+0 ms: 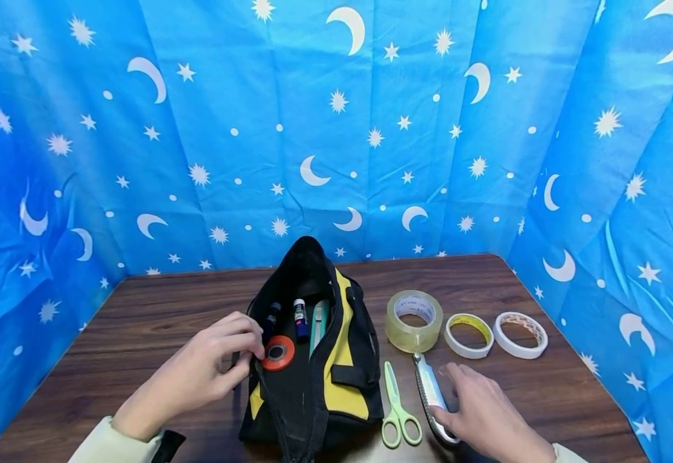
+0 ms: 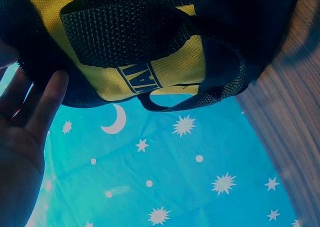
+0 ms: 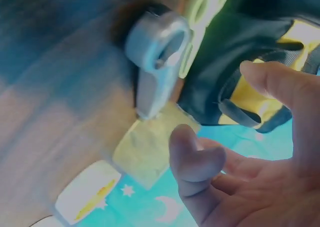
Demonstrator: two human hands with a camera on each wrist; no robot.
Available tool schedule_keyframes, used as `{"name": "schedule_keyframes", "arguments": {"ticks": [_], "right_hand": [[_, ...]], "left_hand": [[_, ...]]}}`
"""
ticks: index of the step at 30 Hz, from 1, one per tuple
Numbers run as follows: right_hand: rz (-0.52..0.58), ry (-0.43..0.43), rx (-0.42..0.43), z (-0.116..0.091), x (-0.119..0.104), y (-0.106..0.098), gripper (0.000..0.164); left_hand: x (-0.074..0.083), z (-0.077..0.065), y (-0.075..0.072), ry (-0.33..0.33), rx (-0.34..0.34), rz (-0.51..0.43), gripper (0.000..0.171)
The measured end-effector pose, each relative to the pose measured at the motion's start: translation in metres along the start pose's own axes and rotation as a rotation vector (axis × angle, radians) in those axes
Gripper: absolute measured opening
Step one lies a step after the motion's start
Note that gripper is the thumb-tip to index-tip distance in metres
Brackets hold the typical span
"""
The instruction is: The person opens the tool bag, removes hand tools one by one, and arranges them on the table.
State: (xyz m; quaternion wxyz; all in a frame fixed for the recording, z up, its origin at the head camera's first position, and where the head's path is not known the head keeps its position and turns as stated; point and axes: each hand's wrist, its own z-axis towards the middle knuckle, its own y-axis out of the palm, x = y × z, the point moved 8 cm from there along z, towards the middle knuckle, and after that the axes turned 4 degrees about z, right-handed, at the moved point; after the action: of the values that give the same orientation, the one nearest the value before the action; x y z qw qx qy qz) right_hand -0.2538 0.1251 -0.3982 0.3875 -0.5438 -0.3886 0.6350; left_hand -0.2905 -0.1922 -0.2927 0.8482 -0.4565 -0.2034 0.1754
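Note:
A black and yellow tool bag [image 1: 336, 379] stands with its top unzipped. My left hand [image 1: 209, 360] pinches the left edge of its opening. Inside lie a glue stick [image 1: 300, 318], a teal box cutter [image 1: 319, 321], an orange-red disc [image 1: 278, 353] with a dark centre, and a dark tube [image 1: 271, 316] partly in shadow. My right hand [image 1: 484, 408] hovers beside a silver utility knife [image 1: 432, 392], thumb and fingers spread apart. In the right wrist view a gap shows between that hand and the utility knife [image 3: 157, 62].
Light green scissors [image 1: 394, 411] lie between the bag and the utility knife. Behind them sit a wide roll of clear tape [image 1: 414, 337], a narrow yellow-lined roll [image 1: 468, 352] and a white roll [image 1: 520, 352]. A blue star-and-moon curtain [image 1: 336, 128] encloses the wooden table [image 1: 174, 302].

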Motion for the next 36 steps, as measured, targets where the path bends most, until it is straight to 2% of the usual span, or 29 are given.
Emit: {"name": "schedule_keyframes", "arguments": {"ticks": [5,8,10,13,16,20,23,26,28,31,33,36], "right_hand": [[0.068,-0.003,0.038,0.010,-0.015,-0.013,0.036],[0.100,-0.013,0.065,0.018,-0.031,-0.026,0.033],[0.108,-0.050,0.100,0.023,-0.046,-0.035,0.032],[0.121,-0.143,0.167,0.031,-0.072,-0.049,0.031],[0.158,-0.273,0.218,0.040,-0.103,-0.063,0.024],[0.218,-0.478,0.207,0.052,-0.152,-0.076,0.016],[0.207,-0.627,0.114,0.065,-0.191,-0.073,0.011],[0.151,-0.710,-0.048,0.085,-0.224,-0.056,0.009],[0.101,-0.690,-0.198,0.100,-0.237,-0.038,0.011],[0.003,-0.608,-0.392,0.121,-0.244,-0.009,0.015],[-0.068,-0.543,-0.497,0.132,-0.244,0.009,0.016],[-0.129,-0.434,-0.611,0.144,-0.241,0.034,0.013]], "left_hand": [[0.001,-0.004,-0.003,0.005,0.013,-0.005,0.033],[0.001,-0.006,-0.004,-0.007,0.006,-0.011,0.031],[0.001,-0.008,-0.003,-0.017,-0.006,-0.019,0.029],[-0.001,-0.010,-0.002,-0.032,-0.029,-0.023,0.027],[0.000,-0.012,-0.003,-0.028,-0.030,-0.032,0.027],[0.000,-0.013,-0.005,-0.032,-0.020,-0.036,0.029],[-0.001,-0.014,-0.006,-0.055,-0.028,-0.025,0.029],[-0.002,-0.014,-0.007,-0.075,-0.038,-0.016,0.027],[-0.002,-0.014,-0.006,-0.076,-0.041,-0.007,0.026],[0.000,-0.011,-0.006,-0.056,-0.035,-0.011,0.024],[0.001,-0.010,-0.006,-0.048,-0.035,-0.007,0.024],[0.003,-0.007,-0.006,-0.035,-0.035,0.000,0.026]]}}
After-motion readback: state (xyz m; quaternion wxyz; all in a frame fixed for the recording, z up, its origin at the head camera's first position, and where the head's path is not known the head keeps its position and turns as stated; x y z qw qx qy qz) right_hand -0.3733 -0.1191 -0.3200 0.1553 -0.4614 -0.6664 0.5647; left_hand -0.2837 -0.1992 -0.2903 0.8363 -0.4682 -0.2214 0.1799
